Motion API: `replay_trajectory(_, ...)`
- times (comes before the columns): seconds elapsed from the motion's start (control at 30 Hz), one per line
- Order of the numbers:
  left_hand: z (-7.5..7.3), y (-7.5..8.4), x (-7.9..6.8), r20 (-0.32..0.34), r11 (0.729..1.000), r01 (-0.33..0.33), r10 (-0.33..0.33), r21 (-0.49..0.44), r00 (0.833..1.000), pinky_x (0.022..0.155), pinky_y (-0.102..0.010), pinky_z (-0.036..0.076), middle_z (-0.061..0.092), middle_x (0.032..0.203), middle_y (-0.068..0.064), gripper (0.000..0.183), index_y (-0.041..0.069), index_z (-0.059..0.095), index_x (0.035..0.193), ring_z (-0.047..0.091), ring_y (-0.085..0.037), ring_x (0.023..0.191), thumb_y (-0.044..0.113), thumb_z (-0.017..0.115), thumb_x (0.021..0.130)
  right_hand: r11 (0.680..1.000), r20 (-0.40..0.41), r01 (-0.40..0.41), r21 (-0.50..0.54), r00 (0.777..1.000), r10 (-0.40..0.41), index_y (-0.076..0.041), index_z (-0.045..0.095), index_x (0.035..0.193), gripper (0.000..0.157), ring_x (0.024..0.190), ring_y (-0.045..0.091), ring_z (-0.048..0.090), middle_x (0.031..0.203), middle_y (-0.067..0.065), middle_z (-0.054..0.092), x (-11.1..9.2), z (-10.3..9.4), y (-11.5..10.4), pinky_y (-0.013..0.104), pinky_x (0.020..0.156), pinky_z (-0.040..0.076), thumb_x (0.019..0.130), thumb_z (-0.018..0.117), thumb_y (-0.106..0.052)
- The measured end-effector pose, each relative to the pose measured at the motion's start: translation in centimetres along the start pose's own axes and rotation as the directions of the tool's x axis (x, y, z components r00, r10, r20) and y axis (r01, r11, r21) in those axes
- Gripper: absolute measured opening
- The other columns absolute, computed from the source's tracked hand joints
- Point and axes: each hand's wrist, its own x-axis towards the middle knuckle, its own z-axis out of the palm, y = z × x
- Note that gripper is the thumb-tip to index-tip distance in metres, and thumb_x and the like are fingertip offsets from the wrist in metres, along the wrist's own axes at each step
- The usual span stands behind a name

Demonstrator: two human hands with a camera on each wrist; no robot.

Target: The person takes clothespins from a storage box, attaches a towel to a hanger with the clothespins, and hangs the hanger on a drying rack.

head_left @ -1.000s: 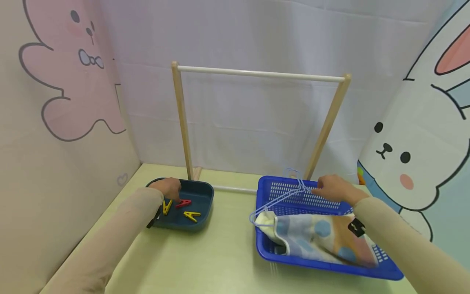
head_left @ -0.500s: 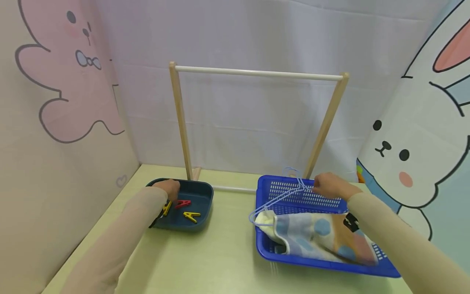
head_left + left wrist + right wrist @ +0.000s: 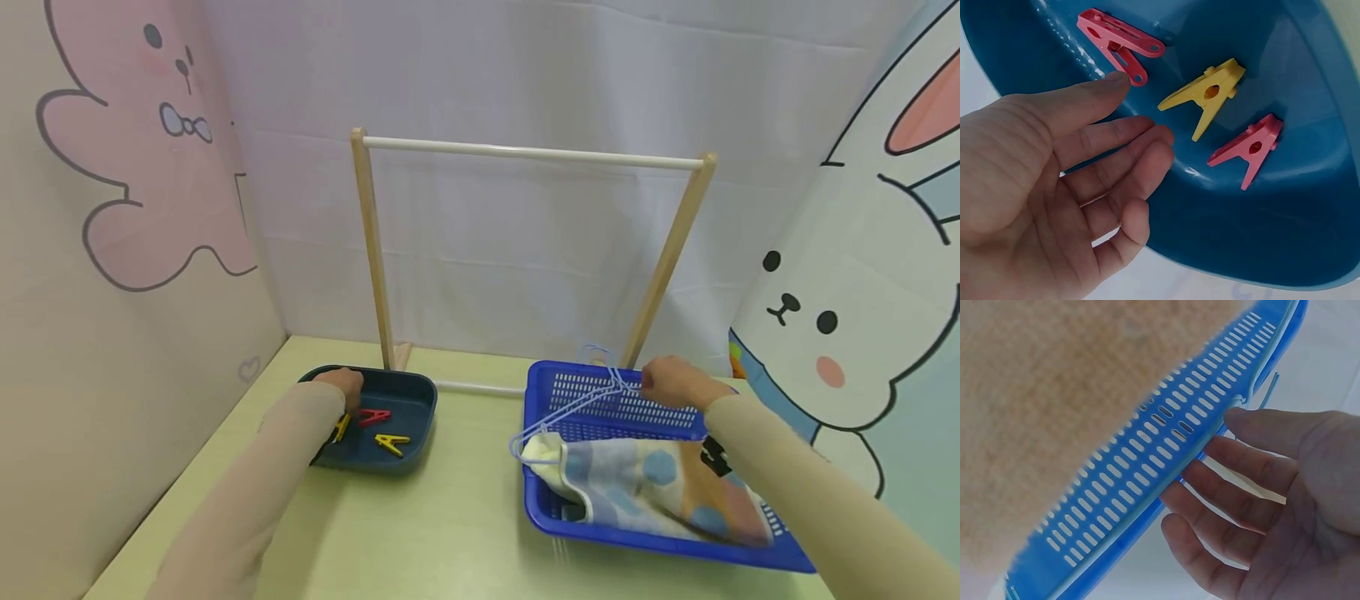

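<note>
My left hand [image 3: 343, 385] reaches into a dark blue-green tub [image 3: 420, 417], its fingers loosely bent with nothing between them in the left wrist view. Its thumb tip is close to a red clothespin [image 3: 1121, 45]. A yellow clothespin [image 3: 1210, 94] and another red clothespin [image 3: 1257, 148] lie beyond the fingertips. Over the back of a blue basket [image 3: 534, 500], my right hand [image 3: 678, 381] pinches a light blue clothes hanger [image 3: 573, 406] between thumb and index finger; the other fingers are loosely bent. Below the hanger, a patterned towel [image 3: 660, 468] lies in the basket.
Behind the tub and basket stands a wooden rack with a white top bar [image 3: 525, 152] and a low white rail [image 3: 480, 387]. The pale yellow table [image 3: 450, 517] meets a curtain at the back and printed walls at both sides.
My left hand shifts slightly within the tub, its forearm swinging a little to the right. My right forearm moves slightly left while the hand stays at the hanger. The clothespins stay put.
</note>
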Motion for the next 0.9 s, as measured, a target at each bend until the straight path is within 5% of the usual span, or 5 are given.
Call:
replay_trajectory(0.33,1.7,-1.5,2.5,-0.057,1.000,0.023,-0.023,-0.005,0.998,0.073,-0.047,0.051,0.064,0.090,-0.013,0.017,0.003,0.068,0.093,0.057,-0.024,0.077,0.013,0.074,0.080,0.999,-0.023,0.025,-0.031,0.999,-0.026,0.004,0.067,0.091,0.013,0.073,0.023,0.060,0.081,0.009,0.064,0.0,-0.1,-0.2,0.043,0.070,0.052,0.087,0.063,-0.008)
replay_trajectory(0.9,1.8,-1.1,1.0,-0.101,1.000,0.014,-0.015,-0.016,0.995,0.071,-0.048,0.051,0.063,0.086,-0.014,0.004,0.004,0.066,0.080,0.056,-0.024,0.074,0.004,0.069,0.080,0.998,-0.034,-0.014,-0.062,0.999,0.012,0.000,0.069,0.092,0.010,0.076,0.023,0.058,0.085,0.009,0.064,0.6,0.2,0.3,0.043,0.075,0.052,0.085,0.067,-0.006)
